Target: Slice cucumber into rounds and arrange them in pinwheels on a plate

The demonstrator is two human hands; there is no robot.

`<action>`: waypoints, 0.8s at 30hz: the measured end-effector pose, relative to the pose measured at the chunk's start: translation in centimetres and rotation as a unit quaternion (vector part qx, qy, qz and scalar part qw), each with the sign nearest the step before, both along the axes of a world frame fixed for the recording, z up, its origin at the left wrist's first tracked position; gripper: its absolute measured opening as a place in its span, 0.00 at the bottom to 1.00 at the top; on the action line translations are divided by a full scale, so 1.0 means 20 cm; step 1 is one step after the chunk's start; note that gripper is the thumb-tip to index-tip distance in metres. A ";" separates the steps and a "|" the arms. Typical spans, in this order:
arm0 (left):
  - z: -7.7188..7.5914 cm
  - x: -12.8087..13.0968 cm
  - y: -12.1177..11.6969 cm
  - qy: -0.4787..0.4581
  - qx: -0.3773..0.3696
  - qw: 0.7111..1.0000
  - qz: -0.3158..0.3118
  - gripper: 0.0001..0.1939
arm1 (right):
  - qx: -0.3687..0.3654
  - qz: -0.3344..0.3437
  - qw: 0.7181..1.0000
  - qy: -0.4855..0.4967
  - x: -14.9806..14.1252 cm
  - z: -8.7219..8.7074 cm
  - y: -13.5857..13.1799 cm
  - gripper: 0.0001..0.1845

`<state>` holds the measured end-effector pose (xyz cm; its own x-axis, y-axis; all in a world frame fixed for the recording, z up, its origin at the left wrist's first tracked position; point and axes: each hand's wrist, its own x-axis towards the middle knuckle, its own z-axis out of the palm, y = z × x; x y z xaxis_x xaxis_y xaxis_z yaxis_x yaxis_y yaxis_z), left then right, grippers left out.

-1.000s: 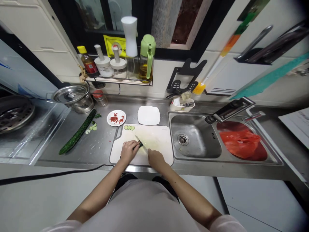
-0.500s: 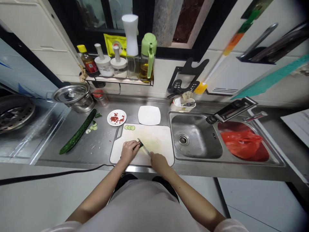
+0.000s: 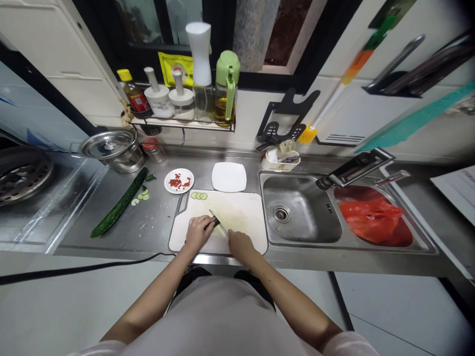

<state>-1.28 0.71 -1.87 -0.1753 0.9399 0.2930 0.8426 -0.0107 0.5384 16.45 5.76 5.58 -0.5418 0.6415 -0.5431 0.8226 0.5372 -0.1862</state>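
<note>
My left hand is closed over a dark green piece of cucumber on the white cutting board, hiding most of it. In my right hand is a knife, its handle covered by my fingers and its blade slanting up and left against the cucumber's right end. Several thin cucumber slices overlap at the board's upper left. A whole cucumber lies on the counter to the left, with cucumber scraps beside it.
Behind the board stand a small plate of red pieces and a white square plate. A steel sink adjoins on the right; a red plastic bag fills the second basin. A lidded pot and a bottle shelf are at the back.
The knife has shifted a little right and then back left with my right hand, its blade staying by the cucumber's end. My left hand keeps its place. The camera view has swayed slightly.
</note>
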 end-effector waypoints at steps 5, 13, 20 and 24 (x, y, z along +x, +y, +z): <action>0.01 0.00 0.00 -0.001 0.000 1.000 0.000 0.10 | 0.017 0.000 1.000 0.013 -0.01 -0.04 0.00 0.14; 0.00 0.00 0.00 -0.001 -0.003 1.000 0.002 0.11 | 0.014 0.002 1.000 0.012 -0.02 -0.06 0.00 0.14; 0.00 0.01 0.00 -0.001 -0.004 1.000 0.000 0.11 | 0.014 0.003 1.000 0.010 -0.03 -0.03 0.01 0.16; 0.00 0.01 0.00 0.001 -0.004 1.000 0.001 0.11 | 0.012 0.003 1.000 0.012 -0.03 -0.02 0.01 0.15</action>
